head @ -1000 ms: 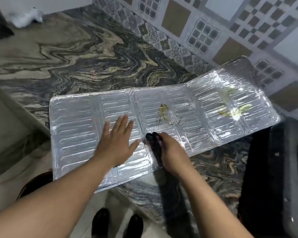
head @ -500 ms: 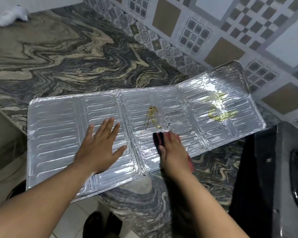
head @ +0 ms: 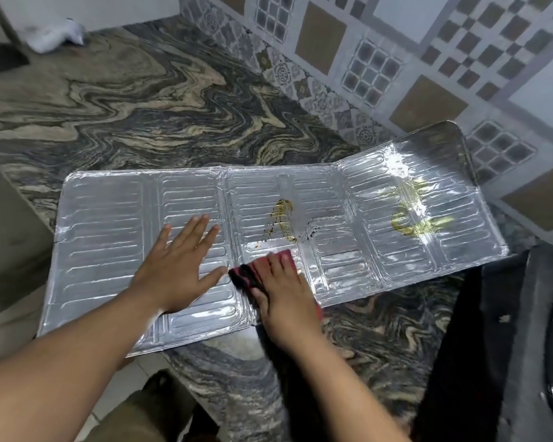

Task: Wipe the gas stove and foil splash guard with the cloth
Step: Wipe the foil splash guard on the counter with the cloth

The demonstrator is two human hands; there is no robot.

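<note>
The foil splash guard [head: 109, 237] lies unfolded and nearly flat on the marbled counter, its near-left part hanging over the counter's edge. It carries a brown stain [head: 281, 218] on the middle panel and a yellow smear [head: 415, 215] on the right panel, which tilts up. My left hand [head: 179, 266] presses flat on the foil, fingers spread. My right hand [head: 284, 295] presses a dark red and black cloth [head: 253, 272] against the foil just below the brown stain. The gas stove [head: 530, 346] shows only as a dark edge at the right.
The marbled counter [head: 141, 106] stretches behind the guard to a patterned tile wall [head: 380, 59]. A white crumpled thing [head: 55, 35] lies at the far left corner. The floor and my feet show below the counter's front edge.
My right hand has pushed the cloth slightly up the foil toward the brown stain, and more of the red cloth shows. The left hand stays flat on the foil.
</note>
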